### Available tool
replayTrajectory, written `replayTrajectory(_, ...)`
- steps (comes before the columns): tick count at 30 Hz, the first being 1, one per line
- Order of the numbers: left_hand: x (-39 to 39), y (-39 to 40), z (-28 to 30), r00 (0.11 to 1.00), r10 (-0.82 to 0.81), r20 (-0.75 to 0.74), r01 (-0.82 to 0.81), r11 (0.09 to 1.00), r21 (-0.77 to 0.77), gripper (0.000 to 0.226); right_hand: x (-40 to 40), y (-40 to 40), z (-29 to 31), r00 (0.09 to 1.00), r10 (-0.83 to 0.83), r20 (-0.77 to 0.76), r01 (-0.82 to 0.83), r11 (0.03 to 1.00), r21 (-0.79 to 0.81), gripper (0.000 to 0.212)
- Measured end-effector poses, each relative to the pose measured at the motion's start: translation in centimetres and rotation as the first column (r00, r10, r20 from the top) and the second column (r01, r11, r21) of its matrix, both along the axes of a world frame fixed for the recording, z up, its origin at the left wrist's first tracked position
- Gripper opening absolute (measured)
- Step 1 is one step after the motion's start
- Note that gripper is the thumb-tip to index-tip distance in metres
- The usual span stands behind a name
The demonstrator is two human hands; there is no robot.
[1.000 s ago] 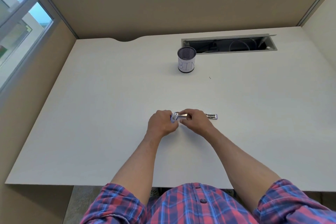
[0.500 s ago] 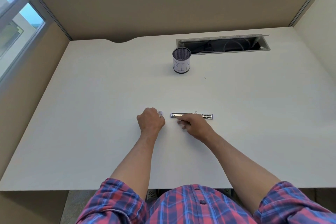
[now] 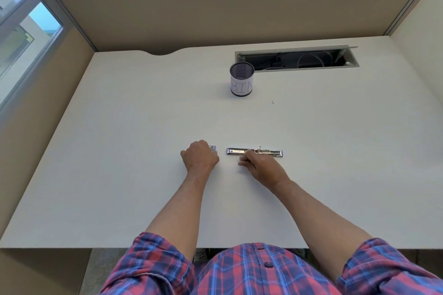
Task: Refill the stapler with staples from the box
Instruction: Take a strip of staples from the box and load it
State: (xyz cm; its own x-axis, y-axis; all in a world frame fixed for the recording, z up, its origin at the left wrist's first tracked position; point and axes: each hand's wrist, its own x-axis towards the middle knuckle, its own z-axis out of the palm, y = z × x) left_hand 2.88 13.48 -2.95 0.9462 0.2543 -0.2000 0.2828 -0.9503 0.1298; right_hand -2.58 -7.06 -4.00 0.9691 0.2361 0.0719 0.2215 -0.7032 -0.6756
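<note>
Wide bare desk (image 3: 119, 151) around stapler (image 3: 254, 151).

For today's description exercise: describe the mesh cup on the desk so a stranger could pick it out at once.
Start at the open cable slot at the back of the white desk. At its left end stands the mesh cup, upright. Unlike the flat metal stapler nearer the person, it is a dark cylinder with a white label reading BIN.
</note>
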Motion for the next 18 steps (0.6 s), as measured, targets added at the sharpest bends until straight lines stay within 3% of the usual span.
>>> replayTrajectory(5, -0.1, 0.1, 0.1, 1.0, -0.007, -0.008, 0.007, 1.0, 0.008, 0.028, -0.1, -0.3, -0.4, 0.939, 0.228, 0.257, -0.196, 0.97, -0.145, 0.015)
replayTrajectory(8, -0.1, 0.2, 0.1, 1.0, -0.015, -0.015, 0.015, 1.0, 0.007, 0.023, -0.5, -0.8, -1.0, 0.913, 0.272, 0.304, -0.214, 0.954, -0.21, 0.024)
replayTrajectory(14, -0.1, 0.2, 0.0, 0.999, -0.028, -0.022, 0.029, 0.999, 0.016, 0.026, -0.5, -0.8, -1.0, 0.972, 0.18, 0.15, -0.162, 0.978, -0.129, 0.025)
replayTrajectory(18, -0.1, 0.3, 0.1, 0.999, -0.032, -0.027, 0.032, 0.999, 0.017, 0.028, -0.7, -0.6, -0.6, 0.996, 0.034, 0.078, -0.028, 0.997, -0.079, 0.022)
